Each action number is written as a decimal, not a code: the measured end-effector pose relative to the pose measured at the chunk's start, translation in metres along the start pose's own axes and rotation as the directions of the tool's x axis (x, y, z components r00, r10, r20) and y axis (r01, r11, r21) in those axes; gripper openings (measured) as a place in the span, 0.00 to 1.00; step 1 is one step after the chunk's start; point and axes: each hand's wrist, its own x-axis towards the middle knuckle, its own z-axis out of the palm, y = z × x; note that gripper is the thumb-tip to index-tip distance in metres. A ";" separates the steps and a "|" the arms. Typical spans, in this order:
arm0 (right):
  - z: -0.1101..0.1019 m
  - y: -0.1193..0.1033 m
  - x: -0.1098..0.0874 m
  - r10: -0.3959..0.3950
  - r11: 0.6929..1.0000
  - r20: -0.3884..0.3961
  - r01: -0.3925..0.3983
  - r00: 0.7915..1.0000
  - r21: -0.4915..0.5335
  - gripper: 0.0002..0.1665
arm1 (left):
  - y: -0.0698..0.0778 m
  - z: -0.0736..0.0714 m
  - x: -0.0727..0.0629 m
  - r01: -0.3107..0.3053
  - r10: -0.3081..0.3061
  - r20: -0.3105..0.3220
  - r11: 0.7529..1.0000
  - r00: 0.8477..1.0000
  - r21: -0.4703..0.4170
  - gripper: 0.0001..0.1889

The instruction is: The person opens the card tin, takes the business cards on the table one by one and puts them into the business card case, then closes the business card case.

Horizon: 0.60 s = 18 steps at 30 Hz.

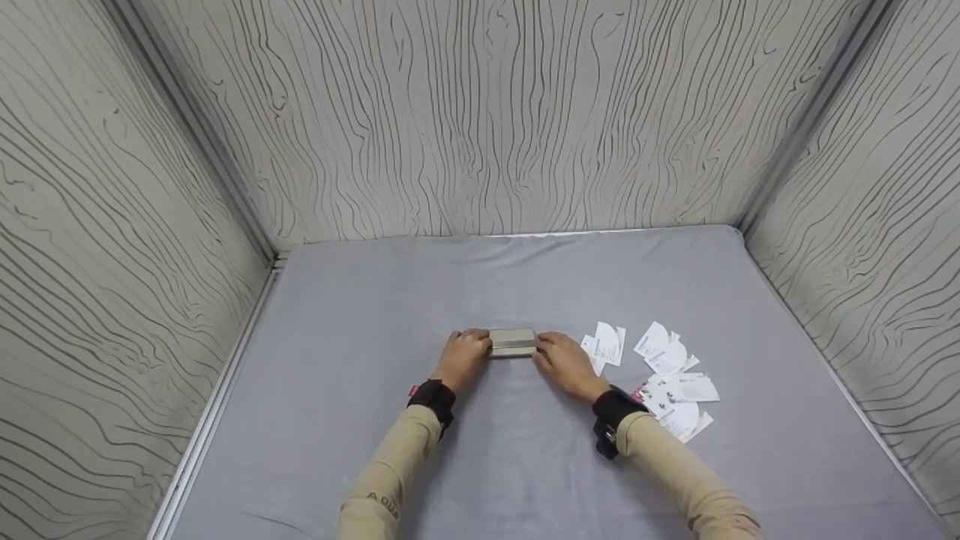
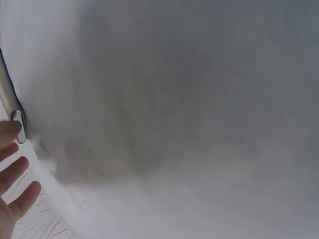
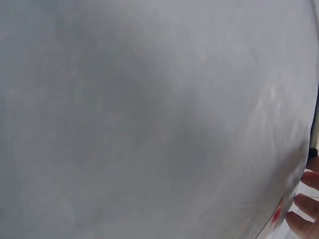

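Observation:
A small, flat beige card case [image 1: 513, 350] with a silvery upper strip lies on the grey cloth in front of the person. My left hand [image 1: 463, 360] grips its left end with the fingertips. At the opposite end my right hand [image 1: 568, 364] holds it between thumb and fingers. In the left wrist view, the case's edge [image 2: 7, 89] shows a metal-rimmed end under one digit of the left hand [image 2: 12, 184], while the other fingers are spread. Only fingertips of the right hand [image 3: 306, 204] appear in the right wrist view, at the right border.
Several white printed cards lie to the right: a small group [image 1: 609, 345] beside the right hand, another fanned group [image 1: 664, 351], and an overlapping pile [image 1: 686, 390] near the right wrist. Grey cloth [image 1: 360, 315] covers the table. Wood-patterned panels [image 1: 480, 112] enclose its back and sides.

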 end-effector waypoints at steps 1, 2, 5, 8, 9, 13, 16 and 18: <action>0.000 0.000 0.000 0.004 1.000 -0.004 -0.004 1.000 0.001 0.18 | 0.000 -0.001 0.001 -0.005 0.005 0.010 1.000 1.000 -0.004 0.06; 0.000 0.000 0.000 0.003 1.000 -0.008 -0.003 1.000 0.004 0.17 | -0.001 -0.001 0.001 -0.013 0.013 0.014 1.000 1.000 0.001 0.06; 0.000 0.000 0.000 -0.009 1.000 -0.014 0.009 1.000 0.002 0.15 | -0.003 0.000 0.002 -0.040 0.039 0.017 0.999 0.999 0.019 0.06; 0.000 0.000 0.000 -0.020 1.000 -0.018 0.020 1.000 -0.005 0.13 | -0.005 0.002 0.004 -0.080 0.079 0.007 0.996 0.997 0.042 0.05; 0.000 0.000 0.001 -0.020 1.000 -0.020 0.020 1.000 -0.008 0.13 | -0.005 0.002 0.005 -0.094 0.094 0.005 0.994 0.996 0.050 0.04; 0.001 0.000 0.002 -0.022 1.000 -0.027 0.022 0.999 -0.019 0.12 | -0.007 0.003 0.008 -0.150 0.150 0.007 0.985 0.989 0.084 0.04; 0.001 0.000 0.003 -0.027 0.999 -0.036 0.026 0.999 -0.022 0.12 | -0.009 0.001 0.010 -0.186 0.186 0.011 0.979 0.983 0.083 0.04; 0.000 0.000 0.004 -0.027 0.999 -0.044 0.026 0.999 -0.022 0.11 | -0.010 -0.001 0.012 -0.214 0.214 0.003 0.973 0.977 0.083 0.04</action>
